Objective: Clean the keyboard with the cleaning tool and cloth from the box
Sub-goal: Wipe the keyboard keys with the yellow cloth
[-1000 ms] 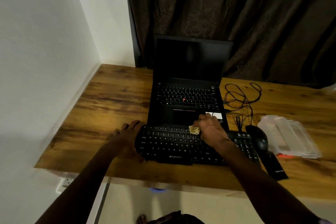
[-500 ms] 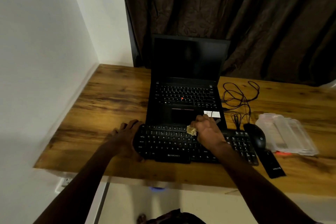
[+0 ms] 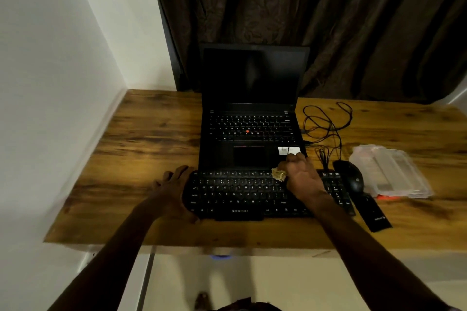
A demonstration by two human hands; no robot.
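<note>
Darkness swallowed most detail on the black keyboard (image 3: 242,194), which lay on the wooden tabletop (image 3: 141,146) just in front of an open laptop (image 3: 252,108). Its key legends were only partly readable, and its right end was covered by the right forearm.

The left hand (image 3: 174,187) rested against the keyboard's left end with a wide, loose grip. The fingers reached out fairly straight past the far-left corner and held nothing, and the thumb lay near the front-left corner.

The right hand (image 3: 303,177) sat over the upper key rows, right of centre. Its grip was closed on a small yellowish wad (image 3: 278,174) that poked out on the thumb side, touching or just above the keys; which could not be told. Whether the wad was cloth or some soft cleaning stuff was also unclear, as most of it was hidden inside the curled fingers.

A white sticker (image 3: 289,150) showed on the laptop's palm rest just beyond the knuckles. The laptop screen was dark.

To the right, a black mouse (image 3: 352,177) lay just beside the keyboard, with a loose black cable (image 3: 326,121) tangled behind it. Further right lay a clear plastic box (image 3: 389,171), its contents too pale and blurred to name. A sliver of something orange-red (image 3: 386,198) peeked from under its near edge. A flat black strip (image 3: 374,212) lay in front of the mouse, its small print illegible.

A dark curtain (image 3: 328,20) hung behind the tabletop.
</note>
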